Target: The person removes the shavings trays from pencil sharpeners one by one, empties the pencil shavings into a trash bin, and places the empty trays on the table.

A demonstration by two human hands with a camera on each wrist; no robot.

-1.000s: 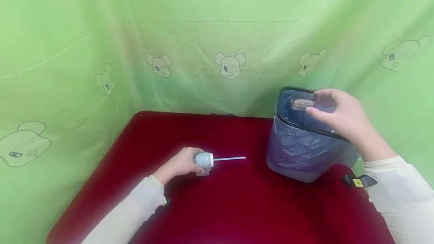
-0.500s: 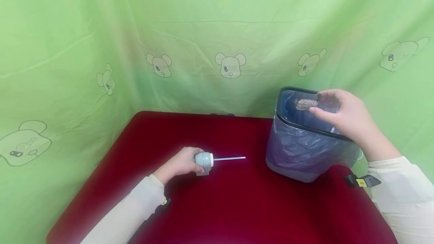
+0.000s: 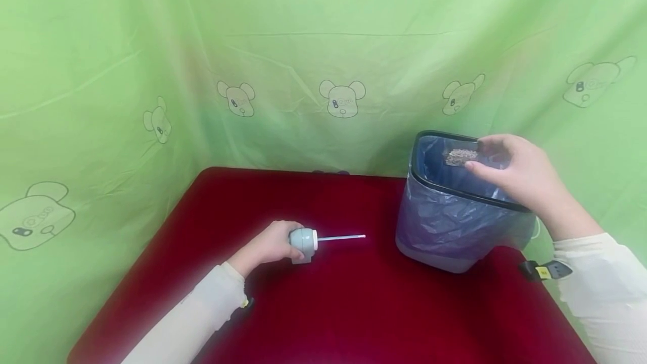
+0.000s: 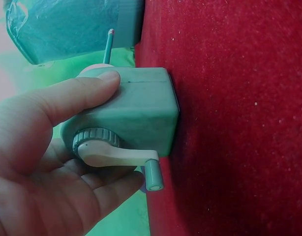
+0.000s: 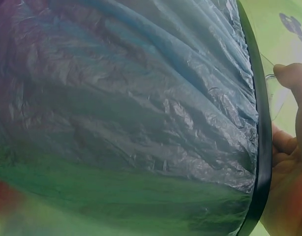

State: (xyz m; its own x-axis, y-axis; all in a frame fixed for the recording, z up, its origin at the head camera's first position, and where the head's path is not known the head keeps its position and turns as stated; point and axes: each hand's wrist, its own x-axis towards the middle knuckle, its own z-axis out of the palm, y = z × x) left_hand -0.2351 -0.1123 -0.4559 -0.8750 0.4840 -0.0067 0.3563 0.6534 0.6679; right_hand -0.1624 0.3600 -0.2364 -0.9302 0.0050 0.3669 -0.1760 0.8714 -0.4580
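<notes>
My left hand (image 3: 270, 243) grips a grey-green hand-crank pencil sharpener (image 3: 303, 237) on the red cloth. From its front a pencil (image 3: 341, 237) sticks out to the right. In the left wrist view, my thumb lies across the sharpener's body, and its crank handle (image 4: 121, 153) faces the camera. Over the mouth of a lined trash bin (image 3: 440, 223), my right hand (image 3: 525, 173) pinches a clear shavings drawer (image 5: 276, 96) between thumb and fingers. Pencil shavings (image 3: 461, 156) show inside the drawer. In the right wrist view the bin's rim hides part of the hand.
The red-covered table (image 3: 303, 319) carries the sharpener and the bin, which stands at its right side. A black rim (image 3: 467, 197) holds the bin's translucent liner. Green curtains (image 3: 283, 32) printed with bear faces enclose the table at the back and sides.
My right hand has shifted slightly to the right over the bin with the drawer. The shavings are still in it. My left hand, the sharpener and the pencil have stayed put.
</notes>
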